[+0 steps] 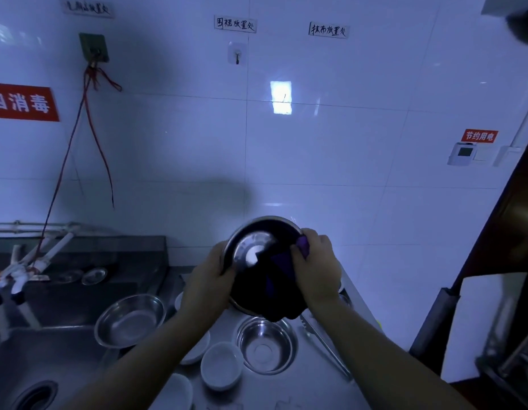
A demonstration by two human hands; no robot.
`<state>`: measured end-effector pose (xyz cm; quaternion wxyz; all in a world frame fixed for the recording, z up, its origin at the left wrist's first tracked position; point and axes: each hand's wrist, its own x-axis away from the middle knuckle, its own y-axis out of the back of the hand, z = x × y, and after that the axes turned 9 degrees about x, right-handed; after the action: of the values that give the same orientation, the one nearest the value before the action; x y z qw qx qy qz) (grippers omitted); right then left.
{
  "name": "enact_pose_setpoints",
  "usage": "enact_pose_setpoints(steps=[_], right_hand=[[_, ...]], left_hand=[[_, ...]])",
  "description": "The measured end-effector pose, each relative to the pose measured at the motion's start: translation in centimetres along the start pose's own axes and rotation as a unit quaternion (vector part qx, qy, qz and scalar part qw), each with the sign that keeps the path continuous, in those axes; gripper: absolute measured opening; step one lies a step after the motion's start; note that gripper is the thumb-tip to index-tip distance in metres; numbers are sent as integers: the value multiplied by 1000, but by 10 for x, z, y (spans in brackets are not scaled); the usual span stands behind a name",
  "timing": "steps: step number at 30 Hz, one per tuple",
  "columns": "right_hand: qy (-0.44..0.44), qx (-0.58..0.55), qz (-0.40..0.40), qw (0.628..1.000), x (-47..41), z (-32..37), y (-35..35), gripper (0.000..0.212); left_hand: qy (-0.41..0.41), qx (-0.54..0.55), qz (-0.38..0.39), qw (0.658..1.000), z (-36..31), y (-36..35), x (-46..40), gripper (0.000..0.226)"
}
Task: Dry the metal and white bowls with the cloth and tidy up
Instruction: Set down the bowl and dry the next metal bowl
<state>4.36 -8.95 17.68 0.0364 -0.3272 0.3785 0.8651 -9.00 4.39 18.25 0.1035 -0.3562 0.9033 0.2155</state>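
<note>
Head view: left hand (205,279) fingers grip bowl (258,247) rim at 9 o'clock, held above surface (304,389); right hand (317,266) pinches cloth (274,288) at 3 o'clock. Bowl likely light, rigid, slippery; hold by rim.

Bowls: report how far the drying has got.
In hand: left hand holds a metal bowl while right hand wipes it with the purple cloth. Left: two metal bowls and white bowls wait below. Cannot tell which are dried.
</note>
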Motion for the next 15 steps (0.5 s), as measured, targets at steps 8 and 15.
enact_pose_setpoints(steps=[8, 15], right_hand=[[388, 184, -53, 902, -16, 14, 16, 22], [208, 106, -22, 972, -24, 14, 21, 27]], left_hand=[[-140, -335, 99, 926, -19, -1, -32, 35], [-137, -260, -11, 956, -20, -5, -36, 33]])
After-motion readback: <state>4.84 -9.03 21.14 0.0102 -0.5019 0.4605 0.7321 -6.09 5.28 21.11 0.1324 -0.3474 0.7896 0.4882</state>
